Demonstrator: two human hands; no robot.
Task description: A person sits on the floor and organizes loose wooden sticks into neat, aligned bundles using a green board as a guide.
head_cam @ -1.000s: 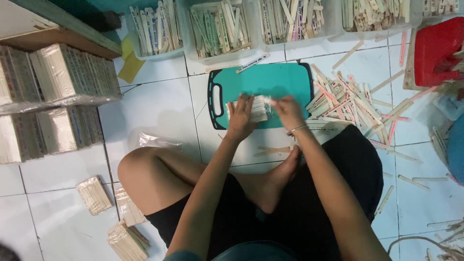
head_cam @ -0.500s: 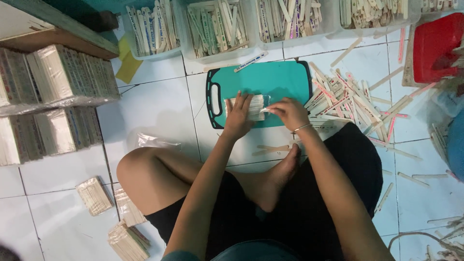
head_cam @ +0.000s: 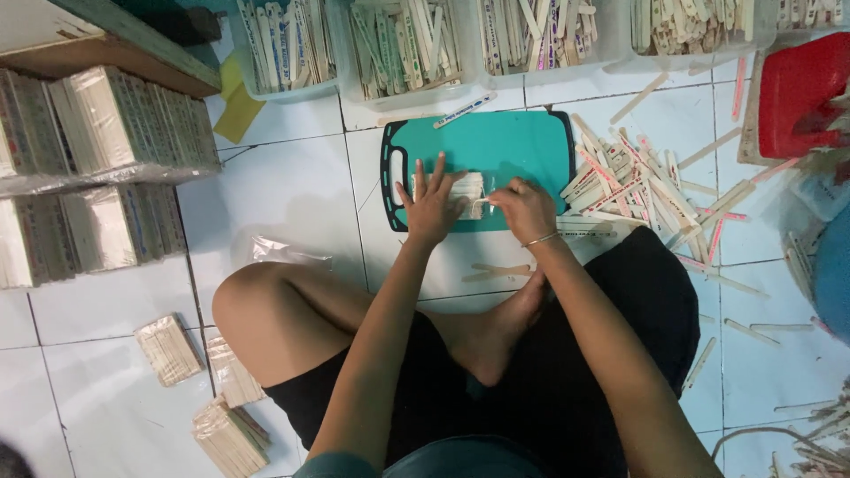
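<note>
I sit cross-legged on a white tiled floor. A teal cutting board (head_cam: 505, 146) lies in front of me. On it rests a small bundle of flat wooden sticks (head_cam: 467, 193) in clear wrap. My left hand (head_cam: 431, 202) presses flat on the bundle's left end, fingers spread. My right hand (head_cam: 524, 207) is curled at the bundle's right end, pinching the wrap there. A thin bracelet sits on my right wrist.
A loose heap of wooden sticks (head_cam: 630, 181) lies right of the board. Clear bins of sticks (head_cam: 398, 44) line the far edge. Wrapped stacks (head_cam: 106, 133) sit left, small wrapped bundles (head_cam: 168, 348) by my knee. A red container (head_cam: 806, 93) stands at right.
My left hand has opened and now lies flat with spread fingers on the bundle. My right hand shifted slightly along the bundle's right end. The view moved a little.
</note>
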